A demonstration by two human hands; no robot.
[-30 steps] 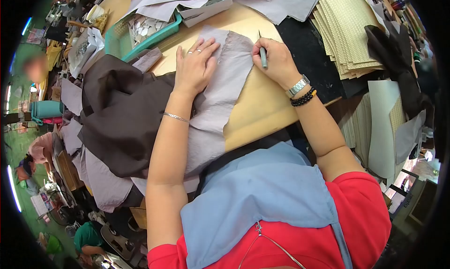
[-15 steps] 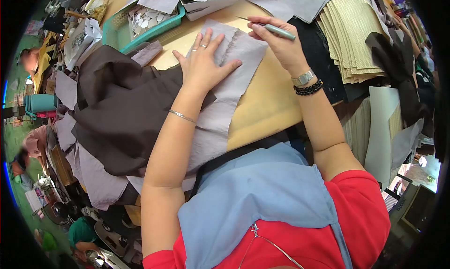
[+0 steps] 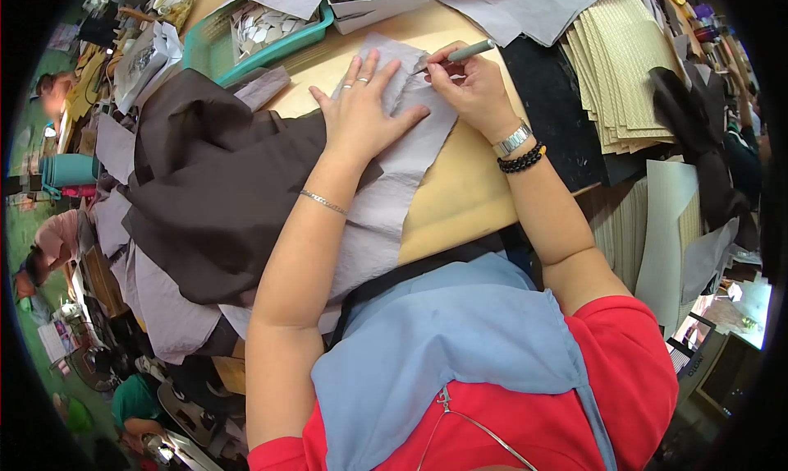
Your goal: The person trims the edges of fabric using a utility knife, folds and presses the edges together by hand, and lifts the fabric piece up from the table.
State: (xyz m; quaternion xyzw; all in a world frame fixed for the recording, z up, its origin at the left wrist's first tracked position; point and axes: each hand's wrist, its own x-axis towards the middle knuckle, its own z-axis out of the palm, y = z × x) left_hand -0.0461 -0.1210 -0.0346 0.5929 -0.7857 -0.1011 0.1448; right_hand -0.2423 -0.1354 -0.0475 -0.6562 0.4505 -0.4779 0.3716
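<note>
Right hand (image 3: 474, 91): fingers closed around the tool (image 3: 471, 50), its tip at the cloth (image 3: 379, 225) on the table (image 3: 468, 188); earlier, it lay beyond the edge. Left hand (image 3: 359, 116): fingers spread on the cloth.

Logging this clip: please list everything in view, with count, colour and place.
pale cloth: one, mauve-grey, on the tabletop
slim tool: one, grey, in the right hand
brown cloth: one heap, dark, beside the left forearm
tabletop: one, light tan, centre
tray: one, teal, top left
scraps: many, whitish, in the tray
box: one, whitish, beside the tray
sheets: uncounted stack, pale gold, upper right
background: cluttered, too small to count
apron: one, blue, over a red top
watch: one, silver, right wrist
left hand: one, spread on the pale cloth
right hand: one, gripping the slim tool
</note>
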